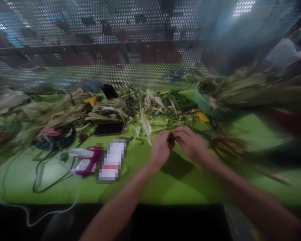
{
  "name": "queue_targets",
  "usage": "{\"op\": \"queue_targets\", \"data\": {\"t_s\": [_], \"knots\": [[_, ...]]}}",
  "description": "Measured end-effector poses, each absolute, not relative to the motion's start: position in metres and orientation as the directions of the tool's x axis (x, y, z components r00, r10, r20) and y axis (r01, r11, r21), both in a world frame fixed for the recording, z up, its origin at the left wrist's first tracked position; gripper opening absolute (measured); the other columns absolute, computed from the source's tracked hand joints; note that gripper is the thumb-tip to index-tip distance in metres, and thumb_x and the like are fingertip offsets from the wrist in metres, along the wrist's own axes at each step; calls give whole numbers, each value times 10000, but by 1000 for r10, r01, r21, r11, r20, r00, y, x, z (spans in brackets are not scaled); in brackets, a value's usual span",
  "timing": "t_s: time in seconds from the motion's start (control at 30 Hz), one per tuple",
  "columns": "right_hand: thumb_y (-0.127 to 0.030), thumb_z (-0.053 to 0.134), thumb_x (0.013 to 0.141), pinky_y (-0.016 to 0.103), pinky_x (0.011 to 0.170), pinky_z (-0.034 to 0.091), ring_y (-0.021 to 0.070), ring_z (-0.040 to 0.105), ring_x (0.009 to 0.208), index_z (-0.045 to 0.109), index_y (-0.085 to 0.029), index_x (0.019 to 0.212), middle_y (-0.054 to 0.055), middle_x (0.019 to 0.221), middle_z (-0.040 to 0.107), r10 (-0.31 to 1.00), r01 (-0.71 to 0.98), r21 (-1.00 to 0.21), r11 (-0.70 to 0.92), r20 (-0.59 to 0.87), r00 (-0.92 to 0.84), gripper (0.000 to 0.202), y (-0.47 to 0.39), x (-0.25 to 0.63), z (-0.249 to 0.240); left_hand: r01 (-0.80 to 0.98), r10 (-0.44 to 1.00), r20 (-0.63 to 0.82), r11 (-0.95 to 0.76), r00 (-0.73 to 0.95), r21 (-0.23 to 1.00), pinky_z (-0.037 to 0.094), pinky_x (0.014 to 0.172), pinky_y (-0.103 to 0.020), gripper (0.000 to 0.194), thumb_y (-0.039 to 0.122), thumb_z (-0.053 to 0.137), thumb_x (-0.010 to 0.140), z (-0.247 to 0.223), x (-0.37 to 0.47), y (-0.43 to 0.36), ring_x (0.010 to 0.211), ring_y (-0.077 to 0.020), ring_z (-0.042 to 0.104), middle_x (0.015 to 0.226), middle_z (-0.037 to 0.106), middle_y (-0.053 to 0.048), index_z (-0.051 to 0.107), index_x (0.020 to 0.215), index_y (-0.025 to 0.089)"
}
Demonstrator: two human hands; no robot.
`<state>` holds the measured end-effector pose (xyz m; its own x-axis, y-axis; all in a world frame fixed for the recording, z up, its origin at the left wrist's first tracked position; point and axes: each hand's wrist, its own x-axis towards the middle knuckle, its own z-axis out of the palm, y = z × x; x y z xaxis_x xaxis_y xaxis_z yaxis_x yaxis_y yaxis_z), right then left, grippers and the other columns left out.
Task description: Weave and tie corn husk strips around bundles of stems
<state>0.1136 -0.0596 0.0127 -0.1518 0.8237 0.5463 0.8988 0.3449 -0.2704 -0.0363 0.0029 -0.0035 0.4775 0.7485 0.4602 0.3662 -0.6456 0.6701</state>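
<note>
Lime green, the desk (140,187) reads as a clock face, centred where the two hands meet. The left hand (162,144), reaching in from about seven o'clock, has its grip curled and apparently pinched on a small dark piece (171,138). That piece is at the centre, mostly covered and too blurred to identify. The right hand (189,140), its arm running back towards four o'clock, has its grip likewise pinched at the same piece. From its size I judge the piece very light; stiff or soft, I cannot tell. It may be fragile, so a gentle hold at two opposite edges seems best.

Counted left to right: one dark cord coil (55,140) at nine; one purple tissue pack (86,164) between eight and nine; two yellow pieces, the first (90,100) at ten; one black phone (109,128) just past nine; one pixelated item (112,160) past eight; one heap of dry husks (149,97) around eleven, its leaves too tangled to count; one bundle of green strands (182,100) past twelve; one green basket (202,102) after one; the second yellow piece (202,116) at two; one orange-handled tool (230,147), perhaps scissors, past three; one flat stick (274,175) towards four.
</note>
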Motion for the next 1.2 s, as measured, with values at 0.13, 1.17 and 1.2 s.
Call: {"op": "queue_targets", "data": {"t_s": [0.13,1.17,1.2], "knots": [[-194,481,983,279,644,454,179,601,765,596,-198,942,68,919,642,833,866,-378,328,548,-77,123,-62,114,15,310,766,468,-619,440,722,469,702,-291,112,122,573,847,-6,-35,0,797,-172,629,883,682,-60,596,943,175],[-161,544,947,290,795,564,176,674,950,610,-226,975,87,1069,710,731,805,-300,513,643,-226,97,-69,128,24,7,759,-20,21,651,1000,516,812,-309,208,266,717,788,9,-63,32,819,-152,664,891,733,-69,744,959,151],[-161,544,947,290,793,565,176,674,947,611,-226,974,86,1066,710,730,804,-299,514,645,-227,97,-69,128,24,6,759,-17,17,651,1000,515,823,-311,224,265,728,779,9,-63,32,835,-155,666,908,737,-70,749,975,158]]}}
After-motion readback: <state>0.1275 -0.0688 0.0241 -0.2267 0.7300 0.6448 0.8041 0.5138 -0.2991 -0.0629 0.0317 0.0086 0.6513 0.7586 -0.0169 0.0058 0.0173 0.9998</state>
